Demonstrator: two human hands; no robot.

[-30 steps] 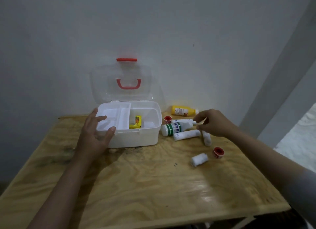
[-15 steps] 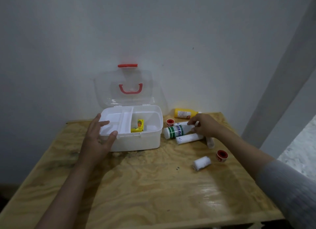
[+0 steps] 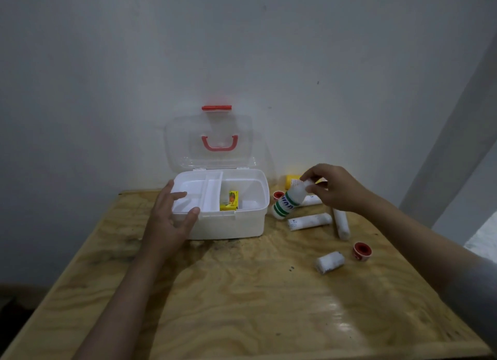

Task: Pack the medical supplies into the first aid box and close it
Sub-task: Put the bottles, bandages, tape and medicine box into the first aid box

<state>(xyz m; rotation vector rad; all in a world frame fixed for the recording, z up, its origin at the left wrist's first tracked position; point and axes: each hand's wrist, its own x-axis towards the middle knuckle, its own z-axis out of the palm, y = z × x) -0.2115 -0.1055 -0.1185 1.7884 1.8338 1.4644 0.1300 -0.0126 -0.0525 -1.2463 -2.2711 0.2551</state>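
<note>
The white first aid box point(image 3: 236, 225) stands open near the wall, its clear lid point(image 3: 188, 144) with a red handle upright. A small yellow carton point(image 3: 230, 200) lies inside its right compartment. My left hand point(image 3: 169, 220) rests on the box's front left corner, thumb on the rim. My right hand point(image 3: 333, 187) grips the cap end of a white bottle with green bands point(image 3: 287, 203), tilted and lifted just right of the box. A yellow bottle point(image 3: 291, 181) lies behind it, partly hidden.
On the wooden table point(image 3: 242, 306), right of the box, lie three white bandage rolls point(image 3: 309, 221) point(image 3: 341, 224) point(image 3: 329, 262) and two red tape rolls point(image 3: 278, 195) point(image 3: 362, 250). A wall stands just behind the table; a pillar rises at the right.
My right hand closed on the white bottle's cap end and raised it off the table, tilting it. My left hand stayed on the box.
</note>
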